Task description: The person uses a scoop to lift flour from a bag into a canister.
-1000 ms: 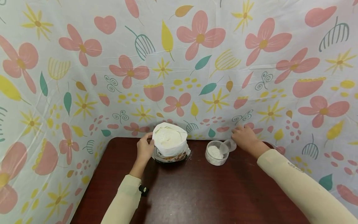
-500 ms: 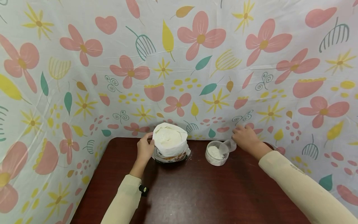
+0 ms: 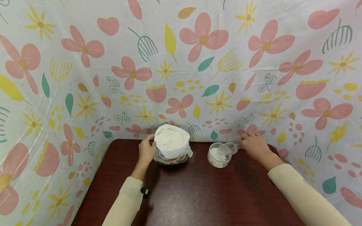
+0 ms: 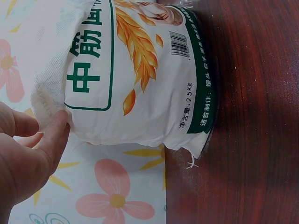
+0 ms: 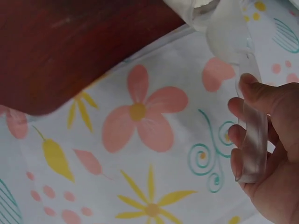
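A white flour bag point(image 3: 172, 141) stands at the back of the table, its mouth rolled open and pale flour showing inside. In the left wrist view its printed face point(image 4: 140, 70) carries a wheat ear and "2.5kg". My left hand point(image 3: 146, 149) holds the left edge near the rim, thumb and fingertips right at it. To the right sits a round clear plastic tub point(image 3: 212, 160) with white flour in it. My right hand point(image 3: 254, 146) grips the handle of a clear plastic scoop point(image 5: 229, 32), fingers curled round it, and the scoop's cup overlaps the tub's opening.
The dark reddish-brown table point(image 3: 203, 194) has its back edge close against a flower-printed cloth point(image 3: 175, 78). A little white powder is scattered on the wood between bag and tub. A small black device sits at the left wrist point(image 3: 145, 192).
My right hand has shifted slightly right, its fingers more spread in view, and the scoop has turned over the tub. The left hand and the flour bag have stayed put.
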`<state>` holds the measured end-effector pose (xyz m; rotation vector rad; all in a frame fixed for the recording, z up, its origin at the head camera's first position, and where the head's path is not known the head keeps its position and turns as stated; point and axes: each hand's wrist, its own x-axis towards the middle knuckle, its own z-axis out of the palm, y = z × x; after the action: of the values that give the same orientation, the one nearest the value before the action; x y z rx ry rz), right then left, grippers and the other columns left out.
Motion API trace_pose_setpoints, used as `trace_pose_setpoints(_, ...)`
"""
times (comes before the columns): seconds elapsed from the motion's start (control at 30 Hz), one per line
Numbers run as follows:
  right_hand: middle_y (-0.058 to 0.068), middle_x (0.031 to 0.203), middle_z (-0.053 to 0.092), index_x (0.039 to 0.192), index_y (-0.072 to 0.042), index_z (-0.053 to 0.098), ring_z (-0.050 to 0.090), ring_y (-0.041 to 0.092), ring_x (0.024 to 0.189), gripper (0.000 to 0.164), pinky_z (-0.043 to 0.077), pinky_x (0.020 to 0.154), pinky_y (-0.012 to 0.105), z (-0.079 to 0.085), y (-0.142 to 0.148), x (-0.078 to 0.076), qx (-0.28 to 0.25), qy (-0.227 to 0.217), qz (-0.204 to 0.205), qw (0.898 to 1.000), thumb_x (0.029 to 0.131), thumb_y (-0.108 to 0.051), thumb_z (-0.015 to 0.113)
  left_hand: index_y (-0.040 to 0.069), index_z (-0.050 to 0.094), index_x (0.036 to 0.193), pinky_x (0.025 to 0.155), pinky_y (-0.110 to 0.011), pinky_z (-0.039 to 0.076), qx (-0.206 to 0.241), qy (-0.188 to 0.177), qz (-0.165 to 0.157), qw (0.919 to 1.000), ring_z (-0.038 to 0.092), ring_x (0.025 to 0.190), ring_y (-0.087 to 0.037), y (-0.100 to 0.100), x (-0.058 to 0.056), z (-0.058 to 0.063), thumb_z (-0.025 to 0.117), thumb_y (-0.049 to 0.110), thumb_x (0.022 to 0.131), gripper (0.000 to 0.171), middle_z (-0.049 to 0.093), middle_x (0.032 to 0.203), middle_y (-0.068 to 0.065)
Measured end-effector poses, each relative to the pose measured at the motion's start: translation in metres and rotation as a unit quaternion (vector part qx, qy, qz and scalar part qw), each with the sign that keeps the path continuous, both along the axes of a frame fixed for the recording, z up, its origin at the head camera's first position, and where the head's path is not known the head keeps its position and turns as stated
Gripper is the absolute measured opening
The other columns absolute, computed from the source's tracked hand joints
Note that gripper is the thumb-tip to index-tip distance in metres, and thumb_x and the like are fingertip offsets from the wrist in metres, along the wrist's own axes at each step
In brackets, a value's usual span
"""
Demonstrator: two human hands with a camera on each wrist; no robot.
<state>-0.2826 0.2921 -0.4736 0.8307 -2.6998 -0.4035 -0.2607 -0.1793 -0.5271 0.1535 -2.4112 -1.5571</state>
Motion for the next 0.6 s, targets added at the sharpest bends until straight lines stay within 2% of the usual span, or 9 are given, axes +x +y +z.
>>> trace_pose_setpoints(0.17, 0.01, 0.108, 0.067, 0.108, -0.016, 0.079, 0.059, 0.037, 0.109, 0.024, 0.054, 0.079, 0.056, -0.012, 0.01, 0.005, -0.044, 0.006, -0.015, 0.999, 0.085, -0.014, 0.085, 0.004, 0.063, 0.138, 0.073, -0.039, 0.061, -0.002, -0.002, 0.002, 1.0, 0.068, 0.105, -0.036, -0.001, 0.0, 0.001, 0.057, 0.002, 0.103, 0.036, 0.068, 0.126, -0.018)
trace_pose_setpoints(0.4, 0.012, 0.107, 0.068, 0.11, -0.015, 0.079, 0.062, 0.042, 0.1, 0.027, 0.051, 0.084, 0.064, -0.029, 0.017, 0.015, -0.109, 0.017, -0.03, 0.993, 0.084, -0.011, 0.084, 0.004, 0.064, 0.138, 0.075, -0.039, 0.061, -0.008, -0.002, 0.003, 1.0, 0.068, 0.105, -0.032, 0.001, 0.002, 0.001, 0.058, 0.003, 0.103, 0.036, 0.068, 0.127, -0.018)
trace_pose_setpoints(0.53, 0.013, 0.11, 0.07, 0.113, -0.015, 0.079, 0.062, 0.043, 0.096, 0.03, 0.051, 0.077, 0.062, -0.039, 0.02, 0.02, -0.141, 0.004, -0.05, 0.989, 0.084, -0.012, 0.083, 0.005, 0.064, 0.138, 0.076, -0.04, 0.061, -0.008, -0.005, 0.004, 0.9999, 0.067, 0.107, -0.031, 0.001, 0.002, 0.001, 0.058, 0.004, 0.103, 0.036, 0.068, 0.128, -0.017)
trace_pose_setpoints(0.6, 0.013, 0.107, 0.07, 0.115, -0.015, 0.078, 0.061, 0.043, 0.096, 0.031, 0.052, 0.068, 0.058, -0.044, 0.022, 0.022, -0.157, 0.001, -0.056, 0.986, 0.084, -0.013, 0.084, 0.005, 0.064, 0.138, 0.077, -0.04, 0.061, -0.007, -0.005, 0.007, 0.9999, 0.067, 0.107, -0.031, 0.001, 0.002, 0.001, 0.058, 0.004, 0.103, 0.036, 0.068, 0.128, -0.016)
